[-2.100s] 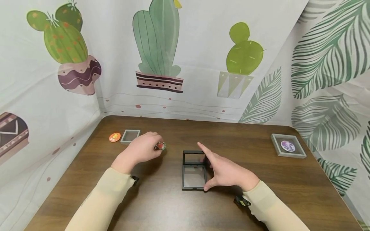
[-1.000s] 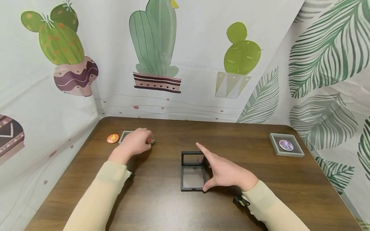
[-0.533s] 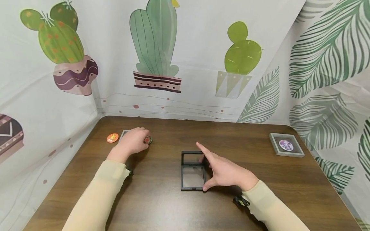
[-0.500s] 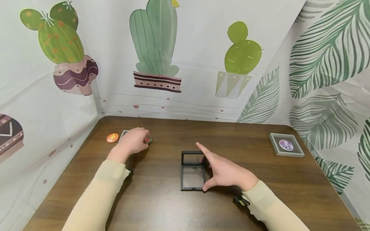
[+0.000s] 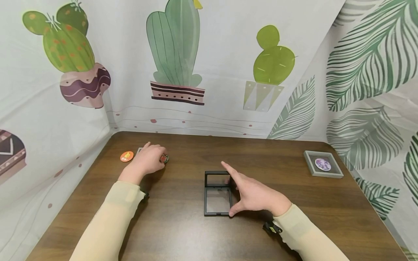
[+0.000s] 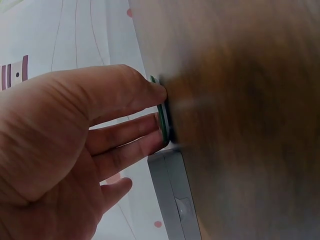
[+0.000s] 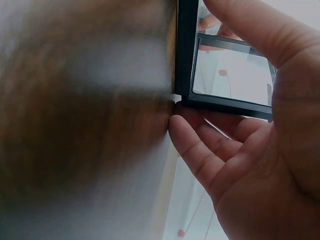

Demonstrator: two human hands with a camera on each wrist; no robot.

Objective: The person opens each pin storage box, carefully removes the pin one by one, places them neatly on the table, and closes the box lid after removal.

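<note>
— Left hand (image 5: 148, 159) and the patterned disc (image 5: 164, 158) it holds have shifted leftward and slightly farther off, against two seconds ago. Right hand (image 5: 256, 192)?

— Same station, at the black case (image 5: 218, 201). Wide span: thumb on the near right corner, fingers behind the raised lid (image 5: 215, 173). Case held.

— Room around the case?

— Open surface (image 5: 183, 232) before it and on its left. Its right flank is taken up by the hand.

— Bearing?

— Base flat, nearly square; lid standing along the far side, so the case faces the person. Taken together, base and lid run front to back.

— State of the left hand.

— Drawn in to a narrow pinch, thumb and fingertips on the disc's rim; little finger apart from it.

— Disc position and attitude?

— Left rear of the surface, low, roughly level, patterned face up; round, equal along every axis. Contact with the wood: cannot tell.

— Clearances there?

— Tight on the left: the grey case (image 6: 172, 195) sits just beside, mostly hidden by the hand in the head view. Orange disc (image 5: 127, 156) lies left of that, near the left edge. Rightward, bare wood.

— Farthest?

— Grey frame (image 5: 309, 165) near the right rear corner, purple disc (image 5: 322, 164) within; then the rear edge, against printed cloth (image 5: 225, 54).
</note>
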